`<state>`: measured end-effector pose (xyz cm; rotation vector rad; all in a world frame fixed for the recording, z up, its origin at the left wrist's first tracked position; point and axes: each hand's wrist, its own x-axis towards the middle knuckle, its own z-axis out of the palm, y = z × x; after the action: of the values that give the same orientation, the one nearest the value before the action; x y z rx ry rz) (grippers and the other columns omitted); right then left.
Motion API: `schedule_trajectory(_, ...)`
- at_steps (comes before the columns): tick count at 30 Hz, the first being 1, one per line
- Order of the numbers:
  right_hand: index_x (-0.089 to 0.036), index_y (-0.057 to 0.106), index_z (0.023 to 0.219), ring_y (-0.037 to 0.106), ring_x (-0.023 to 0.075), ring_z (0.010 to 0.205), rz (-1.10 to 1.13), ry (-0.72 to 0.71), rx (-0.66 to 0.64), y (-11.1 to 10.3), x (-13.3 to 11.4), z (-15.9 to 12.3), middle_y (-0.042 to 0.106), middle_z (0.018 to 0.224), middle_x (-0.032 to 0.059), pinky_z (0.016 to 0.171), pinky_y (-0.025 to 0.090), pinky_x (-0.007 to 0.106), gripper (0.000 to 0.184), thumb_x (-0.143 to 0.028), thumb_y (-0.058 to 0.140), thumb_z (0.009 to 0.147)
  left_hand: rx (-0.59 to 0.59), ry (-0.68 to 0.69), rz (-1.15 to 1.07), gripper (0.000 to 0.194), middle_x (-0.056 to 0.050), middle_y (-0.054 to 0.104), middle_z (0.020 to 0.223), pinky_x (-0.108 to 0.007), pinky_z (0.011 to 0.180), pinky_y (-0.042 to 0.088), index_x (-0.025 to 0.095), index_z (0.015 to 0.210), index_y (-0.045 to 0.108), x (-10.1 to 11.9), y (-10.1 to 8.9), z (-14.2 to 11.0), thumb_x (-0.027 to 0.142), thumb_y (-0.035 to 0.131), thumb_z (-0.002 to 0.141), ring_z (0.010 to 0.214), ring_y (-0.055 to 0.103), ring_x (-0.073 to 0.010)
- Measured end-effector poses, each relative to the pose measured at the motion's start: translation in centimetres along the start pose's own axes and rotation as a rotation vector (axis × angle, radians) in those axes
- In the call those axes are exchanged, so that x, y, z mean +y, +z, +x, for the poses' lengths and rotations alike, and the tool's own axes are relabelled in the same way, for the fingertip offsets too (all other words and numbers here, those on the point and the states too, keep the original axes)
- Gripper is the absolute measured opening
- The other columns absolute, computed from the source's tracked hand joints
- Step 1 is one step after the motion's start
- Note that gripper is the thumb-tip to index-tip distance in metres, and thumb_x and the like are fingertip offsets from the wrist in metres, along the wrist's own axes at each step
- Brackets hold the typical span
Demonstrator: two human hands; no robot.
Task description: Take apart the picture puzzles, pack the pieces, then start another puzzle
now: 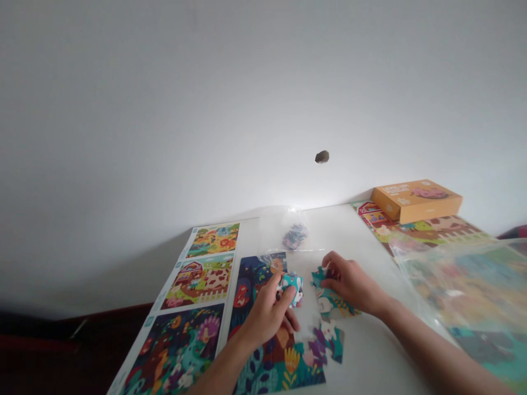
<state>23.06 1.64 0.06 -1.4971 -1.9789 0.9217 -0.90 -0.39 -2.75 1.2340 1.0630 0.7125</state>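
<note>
My left hand is closed round several loose puzzle pieces, teal and white, with the thumb pressed on top. It hovers over the dark forest puzzle sheet. To the right, my right hand pinches a puzzle piece, mostly hidden by the fingers, at the upper edge of a joined teal section showing a white rabbit. Below that section lies another joined cluster in purple, white and teal. A gap separates the two sections on the white table.
A clear bag of puzzle pieces lies near the wall. At the left is a reference sheet with three pictures. An orange puzzle box stands on a farm puzzle at the back right. A plastic-covered picture lies at the right.
</note>
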Motion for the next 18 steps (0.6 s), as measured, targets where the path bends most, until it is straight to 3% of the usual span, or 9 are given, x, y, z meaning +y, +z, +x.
schedule_trajectory(3,-0.021,0.050,0.096,0.053,0.0134,0.067,0.223,-0.082,0.068,1.0,-0.8,0.0,0.060,0.073,-0.0022,0.064,0.043,0.026,0.020,-0.032,0.063,0.085,0.023,0.004,-0.042,0.052,0.000,0.063,0.076,-0.022,0.040,0.054,0.023,0.129,0.033,-0.2,0.1,0.1,0.054,0.051,0.091,0.049,0.069,-0.0181)
schedule_trajectory(9,-0.020,0.052,0.101,0.054,0.0128,0.065,0.447,-0.118,0.098,3.2,-1.7,-0.5,0.060,0.073,-0.0014,0.061,0.044,0.025,0.033,-0.045,0.065,0.085,-0.028,0.039,-0.014,0.048,0.002,0.059,0.071,-0.020,0.039,0.050,0.023,0.124,0.043,0.3,0.2,-0.5,0.057,0.047,0.091,0.047,0.066,-0.0154)
schedule_trajectory(11,-0.019,0.055,0.096,0.057,0.0134,0.066,0.395,-0.136,0.074,3.4,-1.9,-0.5,0.063,0.073,-0.0003,0.063,0.045,0.025,0.030,-0.047,0.063,0.087,-0.053,0.056,0.041,0.047,0.000,0.061,0.074,-0.022,0.042,0.050,0.023,0.124,0.046,0.6,-0.1,-0.7,0.057,0.045,0.092,0.049,0.065,-0.0150)
schedule_trajectory(14,-0.019,0.059,0.091,0.057,0.0137,0.068,0.214,-0.204,0.044,3.3,-2.5,-0.7,0.064,0.077,0.0015,0.065,0.045,0.025,0.028,-0.047,0.060,0.089,-0.019,0.187,0.152,0.042,-0.005,0.066,0.087,-0.027,0.064,0.055,0.020,0.118,0.054,1.1,-0.4,-0.8,0.053,0.045,0.094,0.071,0.066,-0.0178)
schedule_trajectory(16,-0.020,0.060,0.095,0.057,0.0144,0.072,0.113,-0.257,0.029,3.0,-2.9,-0.8,0.064,0.082,0.0027,0.067,0.044,0.026,0.026,-0.045,0.058,0.091,-0.006,0.278,0.220,0.037,-0.006,0.067,0.096,-0.029,0.079,0.052,0.019,0.114,0.058,1.5,-0.4,-0.8,0.047,0.056,0.090,0.086,0.064,-0.0205)
schedule_trajectory(18,-0.020,0.059,0.105,0.058,0.0163,0.079,0.045,-0.294,0.007,2.5,-3.0,-0.8,0.064,0.090,0.0047,0.072,0.044,0.027,0.026,-0.043,0.056,0.092,-0.008,0.283,0.253,0.036,-0.004,0.068,0.099,-0.030,0.082,0.050,0.020,0.113,0.058,1.8,-0.1,-0.7,0.040,0.066,0.084,0.092,0.063,-0.0227)
